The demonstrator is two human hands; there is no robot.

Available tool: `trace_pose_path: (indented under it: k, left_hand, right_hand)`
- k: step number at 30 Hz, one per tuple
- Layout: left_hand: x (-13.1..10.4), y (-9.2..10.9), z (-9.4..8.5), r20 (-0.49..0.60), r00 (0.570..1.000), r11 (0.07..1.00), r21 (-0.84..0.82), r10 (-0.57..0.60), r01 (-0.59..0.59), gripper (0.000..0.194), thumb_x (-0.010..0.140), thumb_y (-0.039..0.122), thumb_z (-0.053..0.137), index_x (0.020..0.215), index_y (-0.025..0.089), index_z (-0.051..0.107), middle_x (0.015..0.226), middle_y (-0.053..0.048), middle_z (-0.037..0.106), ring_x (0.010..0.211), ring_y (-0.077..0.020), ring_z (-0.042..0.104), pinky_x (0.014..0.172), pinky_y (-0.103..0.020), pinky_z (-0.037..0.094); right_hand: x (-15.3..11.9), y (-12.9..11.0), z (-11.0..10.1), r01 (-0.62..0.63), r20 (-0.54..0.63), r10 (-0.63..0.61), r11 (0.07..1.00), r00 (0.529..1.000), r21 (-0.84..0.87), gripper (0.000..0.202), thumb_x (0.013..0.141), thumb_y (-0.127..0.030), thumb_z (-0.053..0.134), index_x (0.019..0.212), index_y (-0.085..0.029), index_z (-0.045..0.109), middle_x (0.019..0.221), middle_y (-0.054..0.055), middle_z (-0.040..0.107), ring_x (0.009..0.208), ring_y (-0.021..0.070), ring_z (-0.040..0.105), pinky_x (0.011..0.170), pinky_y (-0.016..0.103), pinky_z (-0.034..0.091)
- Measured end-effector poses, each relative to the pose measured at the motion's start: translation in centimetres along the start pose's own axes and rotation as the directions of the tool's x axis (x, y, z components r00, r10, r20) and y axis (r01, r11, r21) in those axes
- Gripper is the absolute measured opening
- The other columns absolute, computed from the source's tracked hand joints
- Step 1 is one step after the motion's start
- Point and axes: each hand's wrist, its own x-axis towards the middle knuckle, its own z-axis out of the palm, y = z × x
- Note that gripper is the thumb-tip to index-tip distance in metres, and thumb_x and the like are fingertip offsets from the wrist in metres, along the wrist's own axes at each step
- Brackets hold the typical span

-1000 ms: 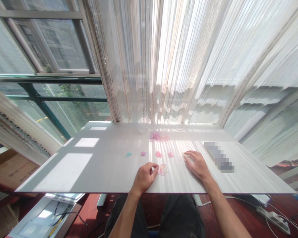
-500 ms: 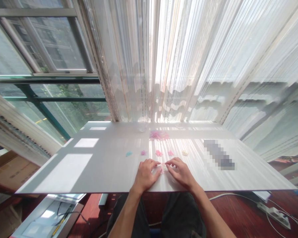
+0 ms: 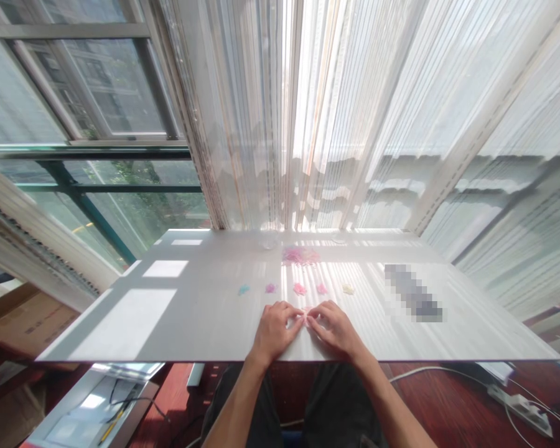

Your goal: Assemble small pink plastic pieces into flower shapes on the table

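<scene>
Head view: left hand (image 3: 271,330) and right hand (image 3: 335,328) are meeting over pink pieces (image 3: 307,309), can't tell grip; five clusters (image 3: 299,289) are sitting separated, back pile (image 3: 300,256) looking unsorted.

Sunlit white table (image 3: 214,323), sheer curtains (image 3: 242,124), framed window (image 3: 109,87), reddish floor (image 3: 438,404)
</scene>
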Motion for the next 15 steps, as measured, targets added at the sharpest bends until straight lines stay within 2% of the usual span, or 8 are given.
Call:
trace_pose_path:
  k: [9,15]
  left_hand:
    - [-0.06,-0.12,0.01,-0.016,1.0,0.999,-0.053,-0.01,0.01,0.017,0.093,0.029,0.059,0.09,0.021,0.073,0.087,-0.004,0.073,0.07,-0.0166,0.062,0.08,-0.035,0.045]
    - [-0.18,-0.42,0.17,-0.076,0.997,0.986,-0.165,-0.005,-0.008,0.016,0.093,0.03,0.058,0.091,0.021,0.071,0.085,-0.003,0.071,0.063,-0.0127,0.057,0.07,-0.027,0.048]
  right_hand:
    - [-0.14,0.01,0.09,0.017,-0.018,-0.017,1.0,1.0,0.006,0.013,0.093,-0.028,0.059,0.091,-0.021,0.069,0.083,0.006,0.066,0.081,0.0217,0.062,0.074,0.035,0.052]
    - [-0.26,-0.01,0.09,0.024,-0.005,-0.024,1.0,1.0,0.014,0.016,0.095,-0.031,0.058,0.1,-0.021,0.069,0.088,0.007,0.066,0.084,0.0212,0.064,0.076,0.033,0.054]
